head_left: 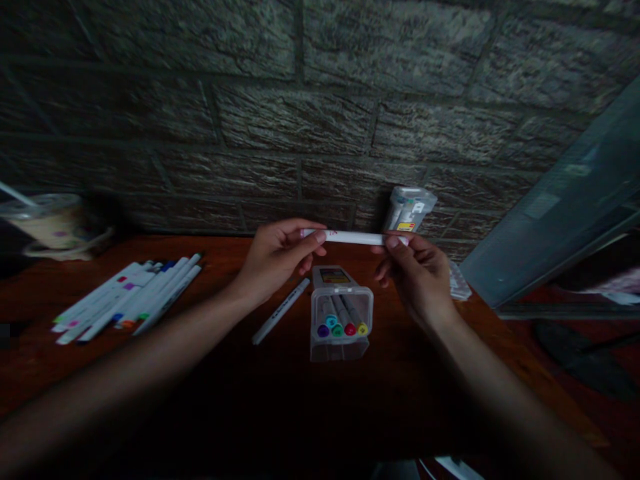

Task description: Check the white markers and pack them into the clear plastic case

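Observation:
Between both hands a white marker pen (356, 237) is held level above the table. My left hand (283, 257) pinches its left end, which shows a pinkish tip, and my right hand (420, 270) pinches the right end. Below the pen lies a clear plastic case (341, 291) on its side, its open end facing me. Several markers (343, 328) with purple, blue, green, red and yellow ends rest inside it. A single white marker (281, 312) lies slantwise on the table, left of the case.
At the left, a pile of white markers (130, 293) lies on the wooden table (220, 373). Behind it stands a drink cup (47, 220) with a straw. Another clear case (410, 208) stands against the brick wall (300, 120). A clear plastic piece (459, 283) sits beyond my right wrist.

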### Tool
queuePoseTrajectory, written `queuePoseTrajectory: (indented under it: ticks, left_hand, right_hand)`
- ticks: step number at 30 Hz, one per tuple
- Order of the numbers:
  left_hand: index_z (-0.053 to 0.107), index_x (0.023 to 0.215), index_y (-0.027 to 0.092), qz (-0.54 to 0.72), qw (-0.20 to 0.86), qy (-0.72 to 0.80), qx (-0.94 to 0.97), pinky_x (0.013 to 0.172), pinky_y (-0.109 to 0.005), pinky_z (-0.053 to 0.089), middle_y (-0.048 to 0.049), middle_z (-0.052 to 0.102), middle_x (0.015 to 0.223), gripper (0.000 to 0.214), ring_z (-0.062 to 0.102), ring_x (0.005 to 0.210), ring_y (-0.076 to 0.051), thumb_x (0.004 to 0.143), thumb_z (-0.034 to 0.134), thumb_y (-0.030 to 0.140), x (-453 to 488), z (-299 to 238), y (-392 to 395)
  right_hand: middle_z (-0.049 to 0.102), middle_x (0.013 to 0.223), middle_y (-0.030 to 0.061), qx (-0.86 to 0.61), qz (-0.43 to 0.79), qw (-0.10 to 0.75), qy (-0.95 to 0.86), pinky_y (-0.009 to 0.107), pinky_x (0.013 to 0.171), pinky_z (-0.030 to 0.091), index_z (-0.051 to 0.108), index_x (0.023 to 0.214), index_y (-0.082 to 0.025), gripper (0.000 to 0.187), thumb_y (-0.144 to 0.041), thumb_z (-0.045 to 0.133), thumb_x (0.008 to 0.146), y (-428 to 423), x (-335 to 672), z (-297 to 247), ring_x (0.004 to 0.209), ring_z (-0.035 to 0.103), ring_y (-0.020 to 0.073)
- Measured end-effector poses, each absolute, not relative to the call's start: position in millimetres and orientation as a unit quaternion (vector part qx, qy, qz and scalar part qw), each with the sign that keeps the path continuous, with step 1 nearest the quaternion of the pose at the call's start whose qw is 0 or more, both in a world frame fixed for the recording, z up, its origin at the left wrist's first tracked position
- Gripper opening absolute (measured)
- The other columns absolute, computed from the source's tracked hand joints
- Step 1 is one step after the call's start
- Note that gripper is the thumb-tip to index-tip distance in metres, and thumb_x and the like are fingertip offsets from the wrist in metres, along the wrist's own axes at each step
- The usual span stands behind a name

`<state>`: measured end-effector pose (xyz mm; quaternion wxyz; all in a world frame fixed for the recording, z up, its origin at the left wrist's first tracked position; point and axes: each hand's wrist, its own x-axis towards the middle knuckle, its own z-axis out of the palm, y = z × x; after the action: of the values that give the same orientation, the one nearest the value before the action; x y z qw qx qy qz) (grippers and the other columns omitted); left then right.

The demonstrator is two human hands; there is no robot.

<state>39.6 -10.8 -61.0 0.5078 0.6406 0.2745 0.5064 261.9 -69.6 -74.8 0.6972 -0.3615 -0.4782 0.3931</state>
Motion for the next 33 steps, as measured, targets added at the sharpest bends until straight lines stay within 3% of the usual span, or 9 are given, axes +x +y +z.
queuePoseTrajectory:
  ticks: [5, 10, 15, 19, 24, 33]
  left_hand:
    - [0.076, 0.096, 0.014, 0.5, 0.487, 0.296, 0.652, 0.043, -0.019, 0.041, -0.0022, 0.072, 0.072, 0.019, 0.055, 0.048, -0.007, 0.084, 0.082, 0.028, 41.0, -59.1, -13.9]
    - [0.074, 0.087, 0.017, 0.497, 0.461, 0.305, 0.669, 0.042, -0.02, 0.037, 0.0034, 0.059, 0.055, 0.017, 0.052, 0.045, -0.009, 0.081, 0.084, 0.029, 42.6, -58.4, -17.5]
    - [0.074, 0.086, 0.019, 0.497, 0.456, 0.298, 0.675, 0.042, -0.021, 0.035, 0.0035, 0.058, 0.056, 0.017, 0.051, 0.045, -0.009, 0.081, 0.085, 0.031, 41.7, -59.8, -17.4]
    - [0.076, 0.088, 0.018, 0.501, 0.463, 0.3, 0.667, 0.043, -0.021, 0.037, 0.0026, 0.06, 0.056, 0.015, 0.051, 0.045, -0.009, 0.081, 0.084, 0.028, 42.1, -57.1, -18.6]
    - [0.077, 0.093, 0.015, 0.505, 0.467, 0.296, 0.663, 0.044, -0.02, 0.04, -0.0023, 0.072, 0.073, 0.017, 0.054, 0.048, -0.007, 0.084, 0.081, 0.028, 42.7, -54.1, -20.2]
    - [0.078, 0.099, 0.016, 0.519, 0.483, 0.279, 0.648, 0.044, -0.02, 0.042, -0.004, 0.074, 0.078, 0.019, 0.055, 0.048, -0.007, 0.087, 0.079, 0.03, 41.4, -56.7, -16.5]
  right_hand:
    - [0.081, 0.078, 0.0018, -0.365, 0.377, 0.692, -0.496, 0.02, 0.038, 0.054, 0.076, 0.094, -0.021, 0.023, -0.033, 0.089, 0.08, -70.5, 260.4, -75.9, 0.045, 0.067, 0.0109]
    - [0.078, 0.071, -0.0005, -0.374, 0.356, 0.688, -0.51, 0.02, 0.04, 0.054, 0.076, 0.092, -0.023, 0.022, -0.032, 0.091, 0.078, -71.1, 258.5, -75.9, 0.046, 0.066, 0.0102]
    - [0.07, 0.057, -0.0036, -0.384, 0.344, 0.686, -0.513, 0.021, 0.04, 0.054, 0.075, 0.085, -0.024, 0.021, -0.032, 0.092, 0.076, -71.2, 257.2, -76.4, 0.045, 0.064, 0.011]
    - [0.07, 0.058, -0.0035, -0.39, 0.345, 0.686, -0.508, 0.022, 0.04, 0.053, 0.074, 0.084, -0.024, 0.024, -0.036, 0.093, 0.074, -71.1, 257.3, -76.1, 0.046, 0.064, 0.0121]
    - [0.077, 0.074, 0.0001, -0.388, 0.354, 0.685, -0.504, 0.021, 0.04, 0.053, 0.074, 0.085, -0.022, 0.023, -0.037, 0.09, 0.077, -71.5, 258.0, -74.7, 0.048, 0.066, 0.0107]
    - [0.08, 0.081, 0.0035, -0.38, 0.362, 0.691, -0.497, 0.024, 0.04, 0.052, 0.075, 0.09, -0.022, 0.019, -0.038, 0.084, 0.085, -72.1, 259.2, -74.8, 0.048, 0.066, 0.0119]
